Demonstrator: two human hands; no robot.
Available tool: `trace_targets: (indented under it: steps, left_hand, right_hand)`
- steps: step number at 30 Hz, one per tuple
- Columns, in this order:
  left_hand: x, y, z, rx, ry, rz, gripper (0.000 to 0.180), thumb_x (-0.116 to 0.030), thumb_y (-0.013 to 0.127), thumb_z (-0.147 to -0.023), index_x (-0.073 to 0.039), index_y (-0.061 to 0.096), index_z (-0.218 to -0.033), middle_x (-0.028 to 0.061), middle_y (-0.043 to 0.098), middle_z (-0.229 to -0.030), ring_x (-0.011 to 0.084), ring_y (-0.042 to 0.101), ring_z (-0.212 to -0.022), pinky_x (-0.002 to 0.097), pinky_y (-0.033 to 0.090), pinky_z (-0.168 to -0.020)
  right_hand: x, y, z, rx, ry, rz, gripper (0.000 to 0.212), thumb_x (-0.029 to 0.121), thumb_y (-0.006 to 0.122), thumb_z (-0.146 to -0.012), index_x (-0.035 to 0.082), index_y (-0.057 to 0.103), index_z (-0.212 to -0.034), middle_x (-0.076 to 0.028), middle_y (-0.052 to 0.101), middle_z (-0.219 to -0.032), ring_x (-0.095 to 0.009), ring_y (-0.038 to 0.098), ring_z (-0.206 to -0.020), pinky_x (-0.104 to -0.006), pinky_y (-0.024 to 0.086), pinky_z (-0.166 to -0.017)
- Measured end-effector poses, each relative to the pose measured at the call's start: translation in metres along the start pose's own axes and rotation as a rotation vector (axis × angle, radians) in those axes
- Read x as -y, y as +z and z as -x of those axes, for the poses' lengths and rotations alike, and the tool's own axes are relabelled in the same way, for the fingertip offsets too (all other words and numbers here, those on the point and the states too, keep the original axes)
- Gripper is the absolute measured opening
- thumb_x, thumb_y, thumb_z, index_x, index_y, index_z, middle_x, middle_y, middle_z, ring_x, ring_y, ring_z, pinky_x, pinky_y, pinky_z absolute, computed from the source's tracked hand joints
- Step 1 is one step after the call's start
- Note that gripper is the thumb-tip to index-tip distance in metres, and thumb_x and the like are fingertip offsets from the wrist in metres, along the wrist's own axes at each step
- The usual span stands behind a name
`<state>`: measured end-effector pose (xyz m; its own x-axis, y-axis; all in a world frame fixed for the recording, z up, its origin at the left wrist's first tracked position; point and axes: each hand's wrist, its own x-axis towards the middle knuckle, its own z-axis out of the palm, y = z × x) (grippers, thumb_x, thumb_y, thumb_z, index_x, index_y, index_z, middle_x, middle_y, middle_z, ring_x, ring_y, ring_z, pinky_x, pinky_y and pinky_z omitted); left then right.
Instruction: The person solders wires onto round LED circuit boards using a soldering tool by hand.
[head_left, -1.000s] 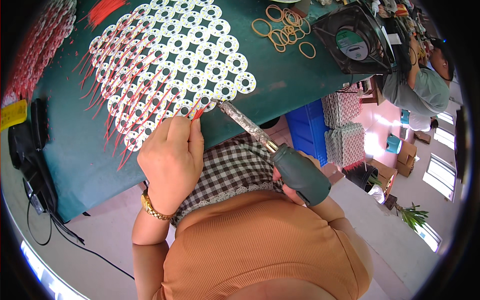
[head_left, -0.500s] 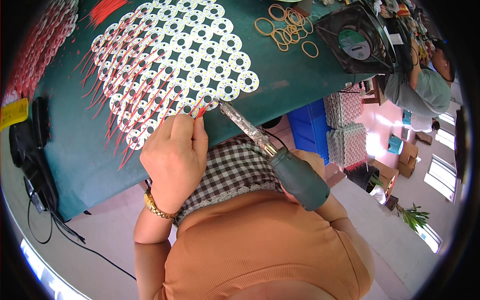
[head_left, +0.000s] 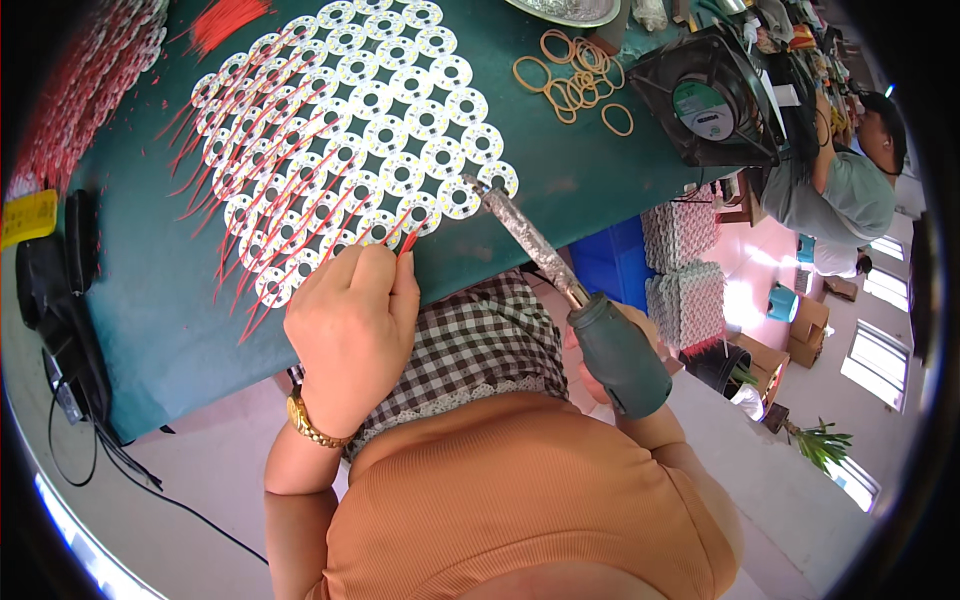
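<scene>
A sheet of joined white ring-shaped LED boards [head_left: 402, 159] lies on the green table, with thin red wires [head_left: 262, 160] slanting across its left part. My left hand [head_left: 350, 315], a gold bracelet or watch on its wrist, is closed at the sheet's near edge. Between its thumb and forefinger it pinches short red wires [head_left: 408, 242]. My right hand [head_left: 645, 328] grips the dark green handle of a soldering iron [head_left: 620, 360], which partly hides the fingers. The iron's blackened tip is over a ring board near the sheet's right corner, right of the pinched wires; contact cannot be told.
A red wire bundle [head_left: 225, 24] and more wired boards [head_left: 85, 90] lie at the far left. Rubber bands [head_left: 582, 75], a metal bowl [head_left: 570, 10] and a black fan [head_left: 705, 105] are at the back right. A blue bin [head_left: 610, 255] stands beyond the table edge; a co-worker [head_left: 835, 185] sits farther right.
The soldering iron's tip has moved right, away from the board beside my left fingers. My left hand still pinches the wires. The whole view has shifted slightly.
</scene>
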<state>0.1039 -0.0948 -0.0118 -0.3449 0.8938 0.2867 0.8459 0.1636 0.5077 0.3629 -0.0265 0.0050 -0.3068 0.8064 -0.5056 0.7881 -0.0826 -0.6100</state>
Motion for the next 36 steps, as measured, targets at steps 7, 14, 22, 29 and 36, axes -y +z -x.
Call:
trace_targets:
  steps: [7, 14, 22, 29, 36]
  left_hand:
    - [0.005, -0.021, 0.002, 0.167, -0.045, 0.230, 0.018, -0.006, 0.065, -0.088, -0.002, 0.056, -0.074, 0.0097, 0.046, -0.059, 0.0209, 0.044, -0.051, 0.0333, 0.033, -0.048]
    - [0.011, -0.053, 0.000, -0.161, -0.405, 0.537, 0.015, -0.006, 0.063, -0.092, 0.001, 0.058, -0.079, 0.0052, 0.052, -0.067, 0.0134, 0.045, -0.060, 0.0261, 0.036, -0.057]
    - [0.000, -0.025, -0.019, 0.086, -0.107, 0.261, 0.019, -0.010, 0.063, -0.092, -0.002, 0.058, -0.076, 0.0113, 0.054, -0.067, 0.0292, 0.052, -0.057, 0.0382, 0.039, -0.052]
    - [0.004, -0.019, -0.022, 0.238, -0.174, 0.082, 0.027, -0.020, 0.058, -0.096, -0.004, 0.052, -0.075, 0.0124, 0.055, -0.068, 0.0311, 0.053, -0.058, 0.0406, 0.039, -0.051]
    - [0.004, -0.013, -0.020, 0.174, -0.141, 0.067, 0.033, -0.021, 0.056, -0.097, -0.002, 0.049, -0.071, 0.0123, 0.046, -0.062, 0.0299, 0.043, -0.053, 0.0394, 0.033, -0.050]
  right_hand:
    - [0.015, 0.002, 0.000, 0.039, -0.158, 0.097, 0.024, 0.036, 0.071, -0.068, 0.015, 0.068, -0.080, -0.010, 0.066, -0.070, -0.034, 0.064, -0.070, -0.0391, 0.049, -0.062]
    - [-0.011, 0.013, -0.004, -0.058, -0.317, -0.091, 0.031, 0.034, 0.076, -0.064, 0.016, 0.070, -0.088, -0.008, 0.066, -0.072, -0.028, 0.065, -0.067, -0.0362, 0.049, -0.058]
    - [-0.010, 0.014, 0.001, 0.088, -0.239, 0.050, 0.049, 0.026, 0.079, -0.061, 0.014, 0.068, -0.106, -0.006, 0.068, -0.080, -0.028, 0.065, -0.070, -0.0350, 0.051, -0.063]
    - [-0.014, 0.005, 0.005, 0.205, -0.463, 0.210, 0.050, 0.022, 0.077, -0.061, 0.010, 0.064, -0.108, -0.005, 0.068, -0.089, -0.028, 0.065, -0.076, -0.0376, 0.052, -0.066]
    - [-0.027, 0.030, 0.002, -0.127, -0.687, 0.166, 0.042, 0.026, 0.078, -0.060, 0.014, 0.064, -0.098, -0.003, 0.066, -0.082, -0.029, 0.064, -0.071, -0.0369, 0.051, -0.062]
